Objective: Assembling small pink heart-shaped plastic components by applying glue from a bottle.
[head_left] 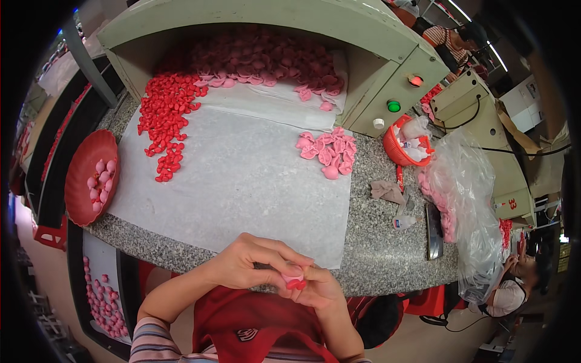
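Observation:
Close to my body, at the worktable's front edge, both hands come together around a small pink shell-like piece with a glossy red piece on its lower side. My left hand pinches it from the left with bent fingers. From the right, my right hand grips it too, its fingers curled underneath and partly hidden. Ahead, on a white sheet, lie a heap of small red pieces at the left and a smaller heap of pink shell-like pieces at the right.
A pale green metal housing spans the back, with many pink pieces inside. To the left are a red basin and a belt carrying pink pieces. An orange basket, cloth, glue bottle, phone and plastic bag occupy the right.

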A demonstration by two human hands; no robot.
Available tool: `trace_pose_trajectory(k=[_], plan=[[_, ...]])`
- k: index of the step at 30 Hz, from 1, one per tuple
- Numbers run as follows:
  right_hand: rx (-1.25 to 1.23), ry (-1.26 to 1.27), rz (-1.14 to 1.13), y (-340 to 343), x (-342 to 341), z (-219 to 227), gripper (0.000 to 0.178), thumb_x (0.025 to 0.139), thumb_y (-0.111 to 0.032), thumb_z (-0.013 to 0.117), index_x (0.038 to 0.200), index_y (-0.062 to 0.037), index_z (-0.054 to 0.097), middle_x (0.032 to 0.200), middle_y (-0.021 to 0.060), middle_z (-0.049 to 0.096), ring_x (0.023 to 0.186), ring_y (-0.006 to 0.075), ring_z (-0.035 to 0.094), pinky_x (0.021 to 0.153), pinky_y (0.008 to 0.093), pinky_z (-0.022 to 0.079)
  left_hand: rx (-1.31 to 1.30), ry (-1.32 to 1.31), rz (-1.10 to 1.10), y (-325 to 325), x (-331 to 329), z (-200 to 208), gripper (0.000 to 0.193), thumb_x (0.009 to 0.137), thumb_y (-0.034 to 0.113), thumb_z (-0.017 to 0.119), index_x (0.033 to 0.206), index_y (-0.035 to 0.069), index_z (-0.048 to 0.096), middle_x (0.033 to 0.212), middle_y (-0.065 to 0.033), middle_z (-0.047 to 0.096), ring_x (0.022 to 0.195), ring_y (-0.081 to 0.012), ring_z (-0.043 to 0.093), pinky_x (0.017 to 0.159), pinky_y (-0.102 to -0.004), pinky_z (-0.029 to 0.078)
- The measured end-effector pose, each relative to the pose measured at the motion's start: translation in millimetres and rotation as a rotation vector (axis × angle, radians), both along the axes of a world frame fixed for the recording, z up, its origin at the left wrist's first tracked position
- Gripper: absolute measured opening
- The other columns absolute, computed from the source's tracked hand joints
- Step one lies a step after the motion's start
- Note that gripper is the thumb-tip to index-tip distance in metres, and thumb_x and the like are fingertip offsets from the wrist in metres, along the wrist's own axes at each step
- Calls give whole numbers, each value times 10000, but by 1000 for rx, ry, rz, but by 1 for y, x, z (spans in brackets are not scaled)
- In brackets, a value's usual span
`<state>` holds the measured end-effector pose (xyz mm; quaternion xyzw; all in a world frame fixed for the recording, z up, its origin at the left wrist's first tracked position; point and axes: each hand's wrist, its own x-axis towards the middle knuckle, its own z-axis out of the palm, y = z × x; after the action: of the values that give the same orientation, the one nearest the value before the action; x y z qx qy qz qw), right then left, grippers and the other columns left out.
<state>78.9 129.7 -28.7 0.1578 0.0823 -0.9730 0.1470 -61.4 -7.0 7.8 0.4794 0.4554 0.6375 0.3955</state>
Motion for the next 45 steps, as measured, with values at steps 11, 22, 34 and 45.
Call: trace_pose_trajectory(k=[11,22,34,45], plan=[[1343,-45,-198,-13,0,44,287,777,-145,664,997,13,570,983,123,589,853,212,580,760,308,467,169,-651,579,0,45,-31,289,760,98,678,1000,-4,554,1064,-182,579,922,-264,606,814,-371,502],[1673,301,-477,-31,-21,47,510,599,-29,782,1054,-8,553,1119,171,531,1034,253,536,870,333,444,177,-822,433,-5,52,-22,278,761,122,684,985,21,554,1013,-134,563,940,-225,567,828,-340,472],[1390,419,-504,-30,-19,35,516,569,55,776,1030,-2,550,1140,171,508,1075,237,516,888,332,453,252,-764,370,-8,46,-23,269,742,57,686,969,-3,555,1043,-138,557,951,-198,550,811,-306,454],[1531,337,-382,-23,-20,39,670,546,-42,816,1147,6,523,1013,74,486,948,177,515,855,296,421,46,-914,240,-11,39,-14,384,690,166,748,997,19,571,991,-179,603,923,-261,594,808,-351,494]])
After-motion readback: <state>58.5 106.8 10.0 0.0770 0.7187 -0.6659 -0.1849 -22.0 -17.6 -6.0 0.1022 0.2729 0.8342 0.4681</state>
